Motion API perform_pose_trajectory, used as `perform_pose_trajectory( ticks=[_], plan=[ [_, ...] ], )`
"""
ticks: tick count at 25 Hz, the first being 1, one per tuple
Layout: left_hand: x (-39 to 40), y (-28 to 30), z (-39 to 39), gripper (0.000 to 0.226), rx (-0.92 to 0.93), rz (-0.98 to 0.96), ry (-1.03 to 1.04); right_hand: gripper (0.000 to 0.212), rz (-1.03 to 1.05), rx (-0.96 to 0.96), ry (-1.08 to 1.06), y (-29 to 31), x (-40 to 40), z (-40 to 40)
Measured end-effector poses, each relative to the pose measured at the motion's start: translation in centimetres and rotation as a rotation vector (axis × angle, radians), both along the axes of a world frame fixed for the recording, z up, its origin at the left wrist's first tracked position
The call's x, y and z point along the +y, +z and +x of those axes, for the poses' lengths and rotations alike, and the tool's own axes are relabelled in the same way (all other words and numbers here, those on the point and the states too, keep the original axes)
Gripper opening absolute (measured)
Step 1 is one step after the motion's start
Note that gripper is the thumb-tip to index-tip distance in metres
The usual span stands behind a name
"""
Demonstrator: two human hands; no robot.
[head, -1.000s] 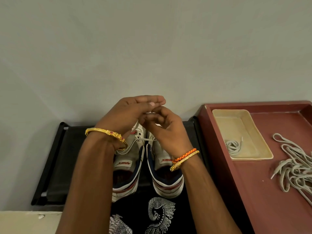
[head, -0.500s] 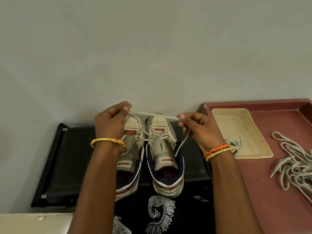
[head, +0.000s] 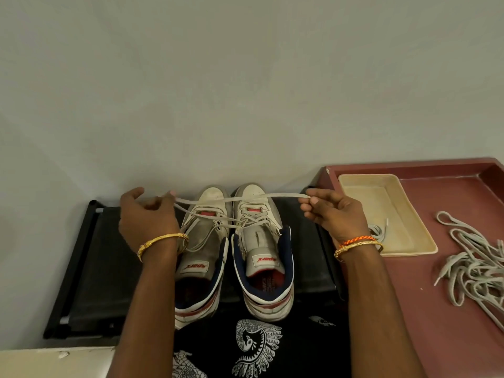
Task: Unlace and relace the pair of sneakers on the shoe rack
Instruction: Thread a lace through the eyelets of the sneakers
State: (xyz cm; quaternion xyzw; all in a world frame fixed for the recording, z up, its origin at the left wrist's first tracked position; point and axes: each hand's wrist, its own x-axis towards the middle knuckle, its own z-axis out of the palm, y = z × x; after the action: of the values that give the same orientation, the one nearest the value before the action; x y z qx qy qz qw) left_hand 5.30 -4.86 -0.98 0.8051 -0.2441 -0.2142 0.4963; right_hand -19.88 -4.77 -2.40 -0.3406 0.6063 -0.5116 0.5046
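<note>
**Lace stretched between both hands above the pair on the rack**

Landmark: the rack (head: 109,268), a black frame set against the wall.

Sneakers: the left sneaker (head: 203,241) and right sneaker (head: 260,246) stand side by side at the middle of the rack, touching or nearly so, toes toward the wall, heels at the rack's near edge. Both are white with navy collars and red trim. Lacing remains in the lower eyelets of each.

Lace: a flat pale lace (head: 245,198) runs taut and nearly level above the toes, from one hand to the other. A second strand descends from the left hand toward the eyelets of the right sneaker.

Left hand (head: 148,219): above the rack's left half, fingers curled, fingertips pinching the lace end. The exact grip is partly hidden behind the knuckles; it appears to be thumb against forefinger. A gold bangle sits at the wrist.

Right hand (head: 331,214): above the rack's right edge, thumb and forefinger pinching the other end, remaining fingers loosely curled.

Right of the rack: a maroon tray (head: 409,268) holding a cream dish (head: 381,197) with a small lace coil (head: 377,231), and a heap of loose laces (head: 474,266).
</note>
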Motion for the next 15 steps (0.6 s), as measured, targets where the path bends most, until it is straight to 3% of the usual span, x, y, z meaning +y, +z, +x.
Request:
perform_pose_trajectory(
  ticks=[1,3,5,7,8,11,15],
  plan=[
    [0.2,0.2,-0.2,0.061,-0.164,0.099,-0.03,0.013,-0.012,-0.033,0.028,0.2,-0.1,0.4],
    [0.0,0.4,-1.3,0.055,-0.385,0.033,-0.233,0.007,-0.039,-0.027,0.122,0.7,-0.2,1.8],
    [-0.3,0.7,-3.3,0.037,-0.378,-0.101,-0.647,0.005,-0.079,0.106,0.215,0.9,-0.2,3.4],
    [-0.1,0.2,-5.5,0.04,-0.274,-0.051,-0.96,0.004,-0.114,0.158,0.214,0.8,-0.2,4.6],
    [-0.2,-0.2,-6.2,0.038,-0.277,0.0,-1.005,0.003,-0.112,0.167,0.188,0.6,-0.2,4.8],
    [-0.6,-1.9,-6.8,0.014,-0.406,0.134,-0.84,0.007,0.067,0.313,0.162,-0.7,-0.5,4.6],
    [-0.5,-3.2,-7.8,0.011,-0.44,0.271,-0.826,0.021,0.388,0.552,0.408,-2.5,-0.8,4.8]
  ],
)
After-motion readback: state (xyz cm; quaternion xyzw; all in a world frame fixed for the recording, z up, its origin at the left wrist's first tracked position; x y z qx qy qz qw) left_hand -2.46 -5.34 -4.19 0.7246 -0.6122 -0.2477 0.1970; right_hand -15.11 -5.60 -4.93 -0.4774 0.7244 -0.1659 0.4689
